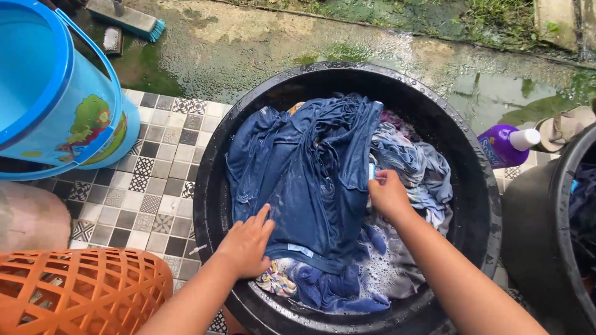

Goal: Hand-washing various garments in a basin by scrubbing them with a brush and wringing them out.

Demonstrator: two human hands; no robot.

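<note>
Head view: two bare hands work a wet navy shirt (310, 174) in a round black plastic basin (214, 186).
Left hand (245, 245) presses flat, fingers spread, near the hem; right hand (388, 195) pinches the shirt's edge. Keeping the slick cloth taut should help. Suds foam inside the basin; an orange lattice basket (81, 288) sits beside it.

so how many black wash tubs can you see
2: one black tub in the middle, holding soapy clothes, and a second tub cut off at the right edge. Others may lie out of view.

Hidden: my right fingertips (376, 178), tucked under blue garment (310, 180). Cut off: blue bucket (56, 93) far left, orange basket (74, 291) near left, second tub (546, 229) right.
</note>
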